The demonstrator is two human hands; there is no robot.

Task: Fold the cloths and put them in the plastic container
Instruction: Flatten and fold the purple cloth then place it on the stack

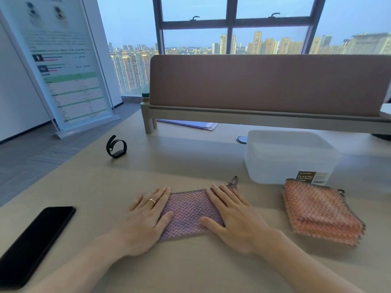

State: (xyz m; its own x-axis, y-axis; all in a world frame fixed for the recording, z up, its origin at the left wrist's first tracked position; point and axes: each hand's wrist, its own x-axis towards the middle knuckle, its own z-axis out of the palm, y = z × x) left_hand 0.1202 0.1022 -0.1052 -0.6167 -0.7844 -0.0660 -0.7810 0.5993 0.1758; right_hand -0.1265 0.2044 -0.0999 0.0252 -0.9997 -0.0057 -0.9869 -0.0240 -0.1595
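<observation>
A purple knitted cloth [189, 211], folded into a flat strip, lies on the table in front of me. My left hand [148, 216] rests flat on its left end, fingers spread, a ring on one finger. My right hand [232, 218] presses flat on its right end. Neither hand grips anything. A hanging loop sticks out at the cloth's far right corner. To the right sits a stack of orange-pink cloths [321, 212]. Behind that stack stands the translucent plastic container [289, 157], open on top; I see nothing inside it.
A black phone [36, 240] lies near the table's left front edge. A black wristband [116, 147] stands at the middle left. Purple papers [190, 124] lie under a desk shelf with a brown divider [264, 85] at the back.
</observation>
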